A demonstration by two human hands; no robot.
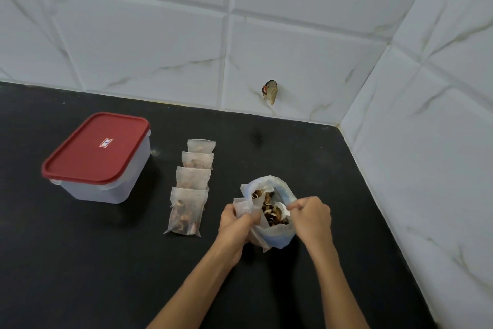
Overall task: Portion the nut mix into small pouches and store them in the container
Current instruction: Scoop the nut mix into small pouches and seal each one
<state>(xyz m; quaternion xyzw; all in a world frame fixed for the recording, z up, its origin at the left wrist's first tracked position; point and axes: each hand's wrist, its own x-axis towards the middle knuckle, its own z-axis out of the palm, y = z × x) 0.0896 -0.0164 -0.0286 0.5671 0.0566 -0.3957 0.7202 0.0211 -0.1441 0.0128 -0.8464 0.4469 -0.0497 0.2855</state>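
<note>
- The surface is a flat, matte black slab with faint pale specks, set into a corner of glossy white tiles veined in grey.
- A soft, crinkled plastic bag, milky with a blue tint, stands open near the front of the surface; brown and tan curled pieces of the nut mix show through its mouth.
- The left hand has its fingers curled over the bag's left rim, gripping it together with a few thin, translucent empty pouches pressed against the bag's side.
- The right hand pinches a small white piece at the bag's right rim, fingers bunched; what that piece is cannot be told.
- Four filled pouches, flat, rectangular and frosted, lie in an overlapping row just left of the bag, brownish contents showing dimly through them.
- Well to the left sits the container, a rounded rectangular box of cloudy plastic, closed with a smooth red lid bearing a small label.
- A ragged dark hole breaks the tile low on the back wall.
</note>
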